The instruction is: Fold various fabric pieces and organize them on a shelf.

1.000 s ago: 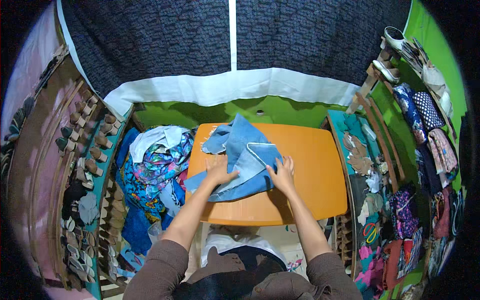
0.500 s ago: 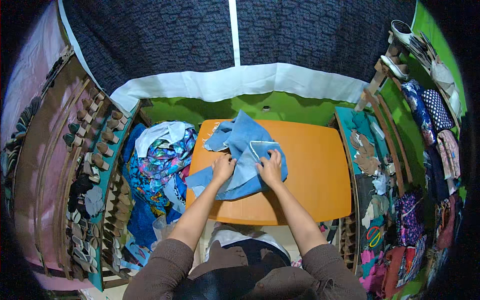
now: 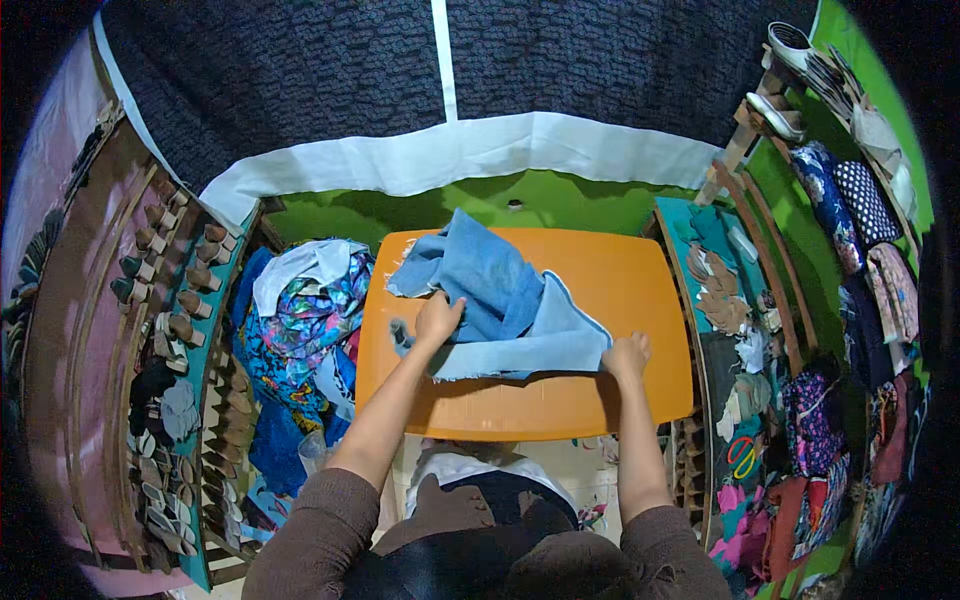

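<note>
A crumpled piece of blue denim cloth [image 3: 490, 285] with frayed edges lies on the orange table [image 3: 640, 290]. Its lighter side shows along the near part and at the right, where a pale seam line runs. At the cloth's left side my left hand [image 3: 438, 318] is closed on a bunched part of it. My right hand [image 3: 627, 355] pinches the cloth's right corner, drawn out toward the table's right side. Some of the denim's layers are hidden under its folds.
Left of the table is a heap of patterned fabrics [image 3: 310, 310], beside a rack of shoe forms [image 3: 190, 300]. On the right stands a shelf with scraps and red-and-yellow-handled scissors [image 3: 741, 457]. Folded fabrics [image 3: 868, 200] hang beyond it. A dark curtain [image 3: 300, 90] covers the back.
My right hand has moved right and nearer, drawing out the cloth's corner, so the denim spreads wider. My left hand still holds the left side. The whole view has shifted slightly.
</note>
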A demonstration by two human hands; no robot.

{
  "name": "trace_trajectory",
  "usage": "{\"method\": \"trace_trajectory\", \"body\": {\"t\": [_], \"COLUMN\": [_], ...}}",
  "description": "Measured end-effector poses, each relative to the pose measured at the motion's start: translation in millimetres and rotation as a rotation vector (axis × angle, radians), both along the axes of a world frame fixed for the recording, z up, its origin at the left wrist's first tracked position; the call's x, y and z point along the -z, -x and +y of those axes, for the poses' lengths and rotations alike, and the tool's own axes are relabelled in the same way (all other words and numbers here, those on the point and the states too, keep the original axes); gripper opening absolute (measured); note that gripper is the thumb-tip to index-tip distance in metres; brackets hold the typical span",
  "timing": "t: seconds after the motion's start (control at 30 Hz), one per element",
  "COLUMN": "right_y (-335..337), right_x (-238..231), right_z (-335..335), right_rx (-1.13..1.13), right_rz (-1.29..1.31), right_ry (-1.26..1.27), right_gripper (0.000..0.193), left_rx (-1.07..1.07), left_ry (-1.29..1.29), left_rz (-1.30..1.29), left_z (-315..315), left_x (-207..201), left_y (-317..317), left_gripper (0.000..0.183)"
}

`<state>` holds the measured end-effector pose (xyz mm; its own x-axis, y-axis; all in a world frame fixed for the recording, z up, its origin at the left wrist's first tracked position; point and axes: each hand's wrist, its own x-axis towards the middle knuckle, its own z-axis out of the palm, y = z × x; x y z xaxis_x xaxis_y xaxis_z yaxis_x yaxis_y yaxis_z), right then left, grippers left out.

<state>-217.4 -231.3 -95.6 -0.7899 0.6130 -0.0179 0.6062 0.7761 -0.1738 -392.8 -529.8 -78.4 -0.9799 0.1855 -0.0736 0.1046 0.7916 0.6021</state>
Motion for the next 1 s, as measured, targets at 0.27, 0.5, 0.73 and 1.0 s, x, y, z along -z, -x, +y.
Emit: {"method": "trace_trajectory", "body": {"t": [0.27,0.5,0.73,1.0], "right_y": [56,59,47,3], "right_x": [-61,-55,-70,-100], "right_z": [-85,-140,-135,-122], "right_rx": [-0.485,-0.564,-0.659,-0.751], "right_rz": [0.226,0.212,0.388,0.516], "right_ry": [0.240,0.234,0.163,0.156], "right_gripper": [0.063,0.047,0.018,0.022], "left_rx": [0.183,0.524,0.456,0.518], "left_ry": [-0.360,-0.503,0.155,0.309], "left_rz": [-0.177,-0.390,0.616,0.617], "left_z": [15,12,-4,-11], "left_x": [-31,-62,-59,-7], "left_y": [-25,-47,-28,28], "left_gripper": [0.039,0.027,0.064,0.045]}}
